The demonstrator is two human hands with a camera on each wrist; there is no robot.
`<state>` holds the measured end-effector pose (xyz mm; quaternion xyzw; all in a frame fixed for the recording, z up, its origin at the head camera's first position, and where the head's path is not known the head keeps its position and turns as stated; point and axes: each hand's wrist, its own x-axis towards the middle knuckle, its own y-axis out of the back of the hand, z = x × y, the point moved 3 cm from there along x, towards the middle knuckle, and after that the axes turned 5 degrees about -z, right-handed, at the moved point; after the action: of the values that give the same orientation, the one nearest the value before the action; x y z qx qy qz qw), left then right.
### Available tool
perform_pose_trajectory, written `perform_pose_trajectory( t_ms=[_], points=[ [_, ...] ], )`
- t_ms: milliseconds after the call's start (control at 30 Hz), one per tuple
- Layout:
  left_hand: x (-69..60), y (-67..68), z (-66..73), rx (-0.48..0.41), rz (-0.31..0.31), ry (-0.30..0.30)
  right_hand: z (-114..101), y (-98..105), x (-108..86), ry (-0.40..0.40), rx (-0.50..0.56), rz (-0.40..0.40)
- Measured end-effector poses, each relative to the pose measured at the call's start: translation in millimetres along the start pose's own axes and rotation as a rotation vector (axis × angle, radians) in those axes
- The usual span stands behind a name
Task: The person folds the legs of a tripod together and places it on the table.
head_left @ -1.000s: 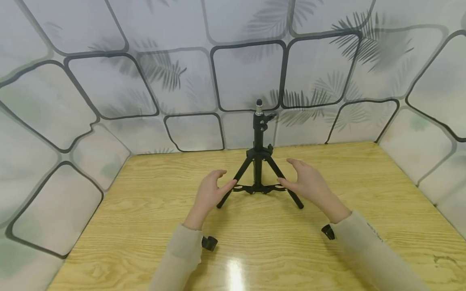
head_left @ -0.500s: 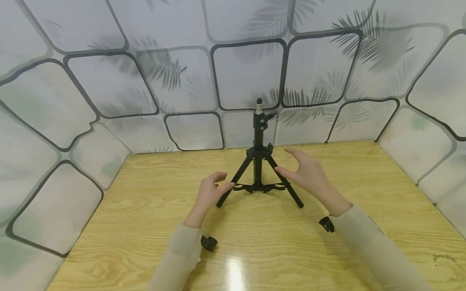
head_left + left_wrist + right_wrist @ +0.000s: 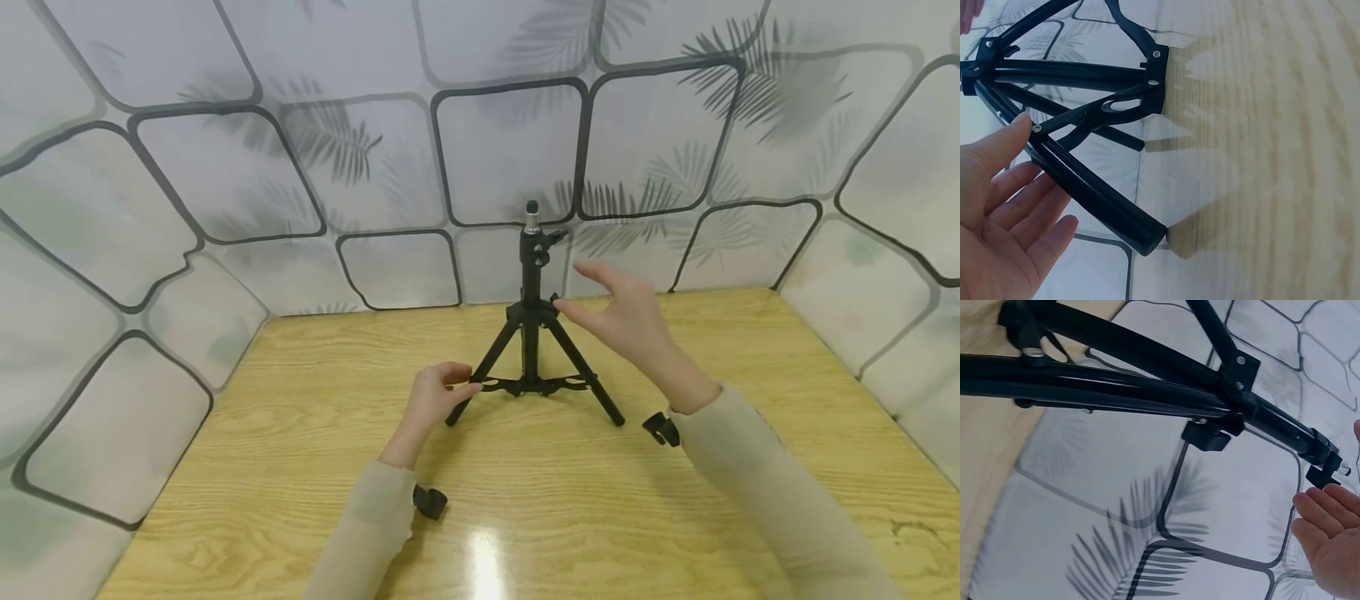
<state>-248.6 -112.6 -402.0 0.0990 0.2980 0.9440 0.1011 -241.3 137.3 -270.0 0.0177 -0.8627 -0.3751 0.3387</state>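
Observation:
A black tripod stand (image 3: pixel 531 279) stands upright on the table with its legs spread. My left hand (image 3: pixel 430 404) is at its left leg. Seen in the left wrist view, the thumb of that hand (image 3: pixel 1004 206) lies on the leg by a rivet, and the fingers curl behind it. Beside the column's right side, my right hand (image 3: pixel 632 321) is raised with thumb and fingers spread apart, holding nothing. In the right wrist view the fingertips of this hand (image 3: pixel 1335 540) are near the upper knob (image 3: pixel 1321 477). A lower knob (image 3: pixel 1209 436) sits at the leg collar.
The wood-grain table (image 3: pixel 300 467) ends at a patterned cloth backdrop (image 3: pixel 390 158) close behind the stand, with side panels left and right. Small black devices sit at the left wrist (image 3: pixel 431 502) and the right wrist (image 3: pixel 662 429).
My right hand has risen along the stand from the right leg toward the upper column. The left hand has closed in on the left leg. The stand has kept its place.

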Motion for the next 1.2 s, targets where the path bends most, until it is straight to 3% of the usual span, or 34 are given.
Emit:
perform_pose_trajectory(
  t_ms=[367,633,833,1200],
  points=[
    [-1.1,-0.7,-0.2,0.024,-0.023,0.002,-14.6,12.6,30.0,0.014,0.082,0.092],
    [-1.3,-2.1,-1.0,0.030,-0.019,0.000,-21.4,14.5,51.2,-0.082,0.186,0.025],
    [-2.3,-5.0,-1.4,0.019,-0.015,0.029,-22.3,7.0,64.5,-0.100,0.318,-0.006],
    [-1.2,-6.0,2.0,0.021,0.006,0.032,-22.0,1.4,78.6,-0.193,0.291,0.022]
  ],
)
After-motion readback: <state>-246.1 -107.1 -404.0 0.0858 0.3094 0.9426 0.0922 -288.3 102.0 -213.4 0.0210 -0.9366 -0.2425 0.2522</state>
